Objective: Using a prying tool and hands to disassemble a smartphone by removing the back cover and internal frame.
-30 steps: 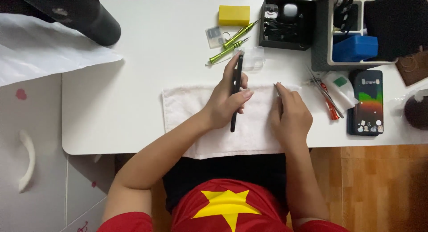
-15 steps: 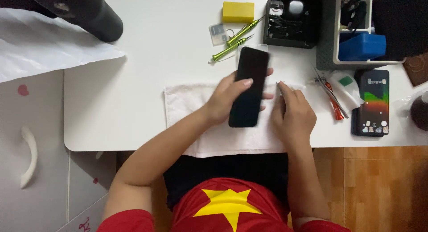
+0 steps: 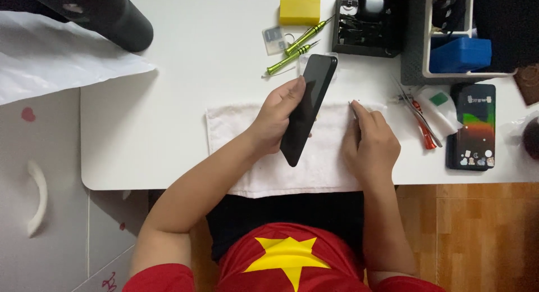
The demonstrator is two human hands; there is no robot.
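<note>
White table: left hand grips a black phone, right hand curled shut on the towel.

The left hand holds a black smartphone above a white cloth spread on the white counter, the dark screen tilted, fingers wrapped along its left edge. The right hand rests on the cloth just beside the phone, pinching a thin tool whose tip is too small to make out. Past the phone lie two green screwdrivers and a yellow block. A second phone with a lit screen lies near the right edge, red-handled tweezers beside it.
</note>
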